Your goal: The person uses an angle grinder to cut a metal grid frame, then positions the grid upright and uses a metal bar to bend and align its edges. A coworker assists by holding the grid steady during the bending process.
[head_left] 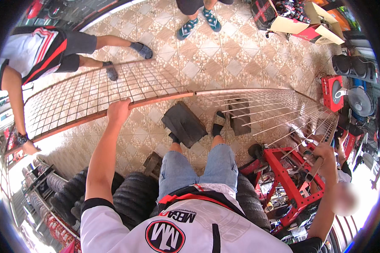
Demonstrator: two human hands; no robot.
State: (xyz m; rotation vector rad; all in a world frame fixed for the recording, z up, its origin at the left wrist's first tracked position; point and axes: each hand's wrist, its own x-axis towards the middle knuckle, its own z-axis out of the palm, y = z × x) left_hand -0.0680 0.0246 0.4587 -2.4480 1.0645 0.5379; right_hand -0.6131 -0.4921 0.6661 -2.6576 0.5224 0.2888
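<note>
A long wire mesh panel (156,99) with a rusty reddish-brown rail stands on edge across the left side. My left hand (119,111) is closed around that rail, arm stretched forward. At the panel's far left end is a co-worker's hand (30,147), beside the same rail. A second panel of thin metal bars (245,90) meets the first near the middle and runs right. By its right end, above a red metal frame (289,181), my right hand (325,155) is closed. What its fingers grip is partly hidden; a grey cylindrical part shows beside it.
A dark block (183,124) lies before my feet, with another block (240,116) to its right. Stacked tyres (133,196) stand close behind my legs. A fan (359,101) and an open cardboard box (314,27) are at right. Another person's feet (198,27) show at the far side.
</note>
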